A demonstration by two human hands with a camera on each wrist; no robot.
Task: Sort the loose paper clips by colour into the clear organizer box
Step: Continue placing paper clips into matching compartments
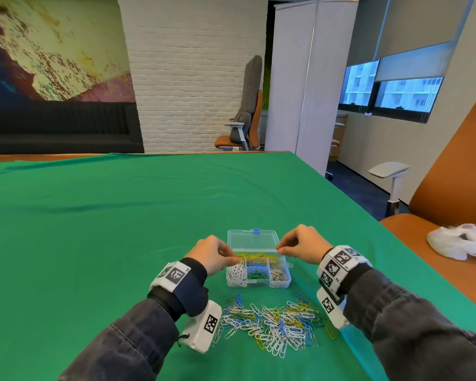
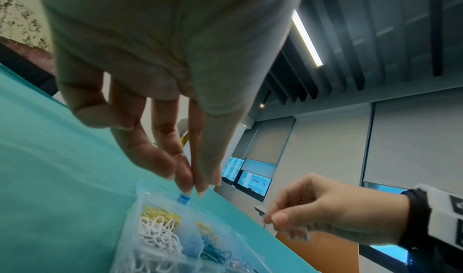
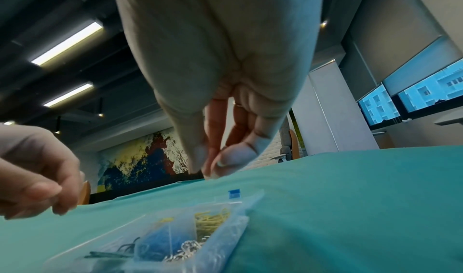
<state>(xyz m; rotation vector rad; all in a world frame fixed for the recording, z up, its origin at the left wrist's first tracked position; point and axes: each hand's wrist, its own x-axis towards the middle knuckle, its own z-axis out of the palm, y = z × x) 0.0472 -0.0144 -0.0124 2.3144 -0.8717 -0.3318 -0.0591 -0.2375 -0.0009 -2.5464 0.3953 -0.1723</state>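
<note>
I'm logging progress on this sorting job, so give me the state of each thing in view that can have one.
clear organizer box: open, lid laid back flat, compartments partly filled by colour.
blue latch: undone, at the lid's far edge.
loose paper clips: mixed pile on the green cloth, unsorted.
left hand: fingertips pinched together over the box; any clip too small to see.
right hand: the same.

I take this for an office lounge or meeting room. At twelve o'clock, past the green-covered surface point(image 1: 121, 215), stands a white brick pillar point(image 1: 193, 78), with an orange office chair point(image 1: 245, 119) beside it. At ten o'clock a painted mural point(image 1: 47, 48) hangs above a dark sofa point(image 1: 58, 127). At two o'clock I see windows with roller blinds point(image 1: 412, 61), facing another building.
</note>
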